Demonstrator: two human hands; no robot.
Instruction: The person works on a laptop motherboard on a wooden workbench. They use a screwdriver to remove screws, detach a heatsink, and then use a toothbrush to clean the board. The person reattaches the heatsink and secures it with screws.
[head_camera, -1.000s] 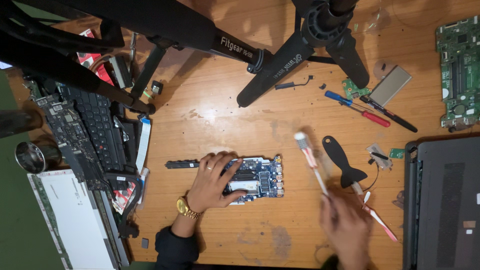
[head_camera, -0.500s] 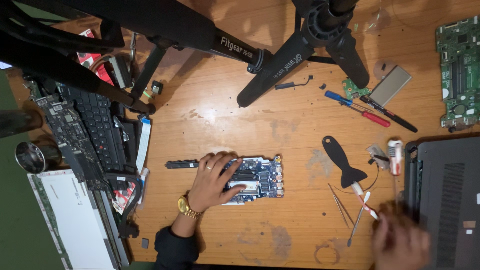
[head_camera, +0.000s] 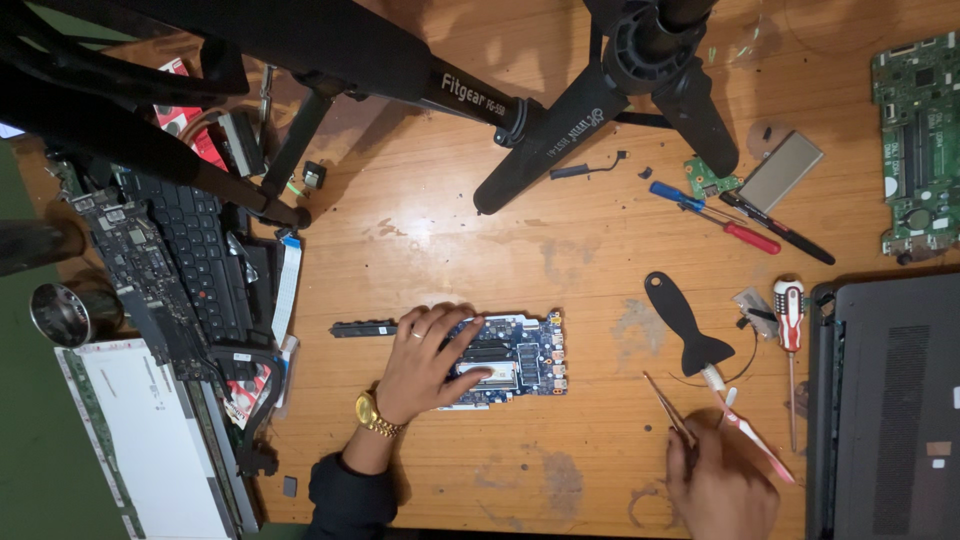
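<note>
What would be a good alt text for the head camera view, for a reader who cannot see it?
Seen from above on a wooden table, the left hand rests flat on a blue circuit board, while the right hand grips thin tweezers beside a black pry tool. Screwdrivers, laptop parts and black tripod legs surround them.

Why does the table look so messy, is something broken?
Nothing looks broken. The wooden table has pale scuffs and stains, and laptop parts lie scattered. The left hand rests on a blue circuit board; the right hand touches tweezers.
</note>
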